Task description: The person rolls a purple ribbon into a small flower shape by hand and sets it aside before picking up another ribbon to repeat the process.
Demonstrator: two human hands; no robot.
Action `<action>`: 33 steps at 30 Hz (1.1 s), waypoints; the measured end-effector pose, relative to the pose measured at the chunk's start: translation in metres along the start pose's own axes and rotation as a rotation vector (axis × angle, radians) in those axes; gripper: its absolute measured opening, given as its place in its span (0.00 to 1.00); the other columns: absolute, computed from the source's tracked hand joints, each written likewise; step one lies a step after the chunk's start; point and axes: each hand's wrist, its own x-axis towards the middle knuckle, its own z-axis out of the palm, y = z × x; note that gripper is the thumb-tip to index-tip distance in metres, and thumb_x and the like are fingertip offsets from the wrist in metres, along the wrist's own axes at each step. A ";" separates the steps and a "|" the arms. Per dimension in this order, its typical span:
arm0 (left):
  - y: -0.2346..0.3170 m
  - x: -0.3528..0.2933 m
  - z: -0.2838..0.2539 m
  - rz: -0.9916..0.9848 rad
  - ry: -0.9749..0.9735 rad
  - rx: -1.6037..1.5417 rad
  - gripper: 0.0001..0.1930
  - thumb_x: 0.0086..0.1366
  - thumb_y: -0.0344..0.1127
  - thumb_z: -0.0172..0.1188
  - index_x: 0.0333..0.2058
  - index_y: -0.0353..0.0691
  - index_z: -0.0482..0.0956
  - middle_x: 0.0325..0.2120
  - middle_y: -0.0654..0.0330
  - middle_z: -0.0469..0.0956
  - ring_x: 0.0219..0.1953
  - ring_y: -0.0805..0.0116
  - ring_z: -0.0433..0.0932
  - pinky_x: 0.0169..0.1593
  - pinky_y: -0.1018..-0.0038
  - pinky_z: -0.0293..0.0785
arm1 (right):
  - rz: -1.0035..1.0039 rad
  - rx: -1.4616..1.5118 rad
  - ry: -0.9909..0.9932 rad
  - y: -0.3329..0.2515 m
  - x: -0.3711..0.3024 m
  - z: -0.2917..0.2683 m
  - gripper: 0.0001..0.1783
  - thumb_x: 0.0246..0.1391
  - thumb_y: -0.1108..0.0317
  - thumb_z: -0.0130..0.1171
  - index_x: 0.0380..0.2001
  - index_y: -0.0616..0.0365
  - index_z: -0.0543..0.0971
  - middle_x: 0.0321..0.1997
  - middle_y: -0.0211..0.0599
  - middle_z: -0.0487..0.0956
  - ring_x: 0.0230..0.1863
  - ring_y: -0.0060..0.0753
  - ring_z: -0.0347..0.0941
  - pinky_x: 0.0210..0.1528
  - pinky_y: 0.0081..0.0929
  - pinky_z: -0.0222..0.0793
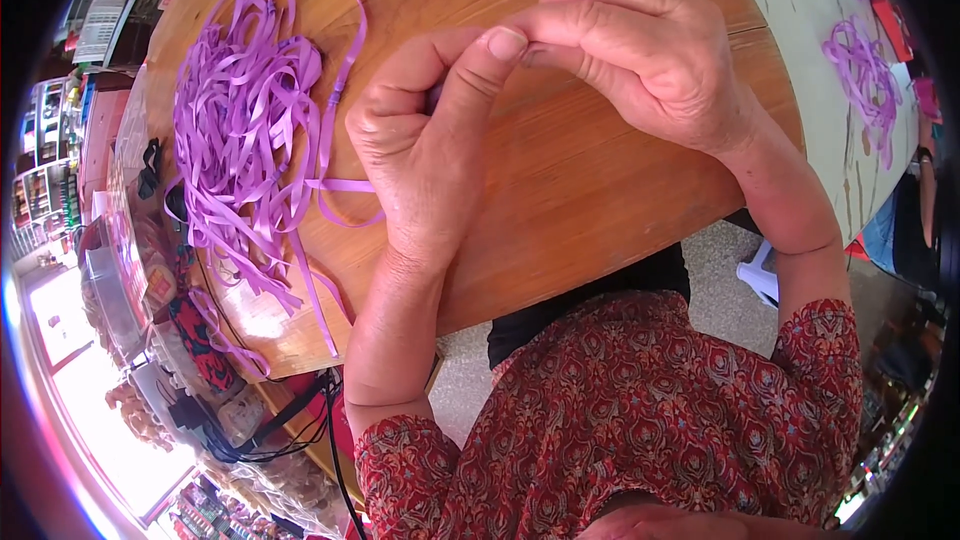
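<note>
A tangled heap of narrow purple ribbon (245, 130) lies on the left of the round wooden table. One strand runs from the heap to my left hand (425, 140), which is closed, its fingers curled and its thumb pressed on the forefinger. A bit of purple shows inside that curl. My right hand (650, 55) meets the left thumb tip with its own thumb and forefinger pinched together. What lies in this pinch is hidden by the fingertips. Both hands are raised above the tabletop.
The wooden table (600, 210) curves round in front of me. Another surface (770, 0), pale and streaked, carries more purple ribbon (862, 80) at the right. Plastic bags, cables (330, 440) and boxes crowd the left edge. A person's arm (926, 190) shows at far right.
</note>
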 end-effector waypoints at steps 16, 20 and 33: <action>0.007 0.006 -0.015 0.126 0.069 0.277 0.02 0.56 0.27 0.64 0.27 0.35 0.81 0.17 0.72 0.73 0.20 0.87 0.61 0.24 0.88 0.56 | 0.005 -0.056 -0.042 0.001 0.001 -0.001 0.09 0.38 0.77 0.62 0.28 0.59 0.78 0.25 0.30 0.71 0.28 0.33 0.66 0.31 0.29 0.57; 0.009 0.006 -0.017 0.110 0.082 0.293 0.02 0.54 0.25 0.65 0.26 0.33 0.81 0.17 0.72 0.74 0.22 0.87 0.65 0.26 0.89 0.62 | 0.279 0.365 0.137 0.005 -0.009 0.011 0.09 0.38 0.77 0.62 0.29 0.60 0.78 0.26 0.32 0.72 0.28 0.34 0.66 0.30 0.28 0.57; 0.005 0.010 -0.017 -0.086 0.055 -0.055 0.03 0.58 0.29 0.63 0.27 0.36 0.81 0.21 0.69 0.77 0.18 0.88 0.62 0.22 0.89 0.55 | 0.143 0.074 -0.079 0.006 0.002 0.001 0.22 0.40 0.71 0.68 0.42 0.62 0.76 0.32 0.37 0.77 0.33 0.37 0.72 0.36 0.30 0.68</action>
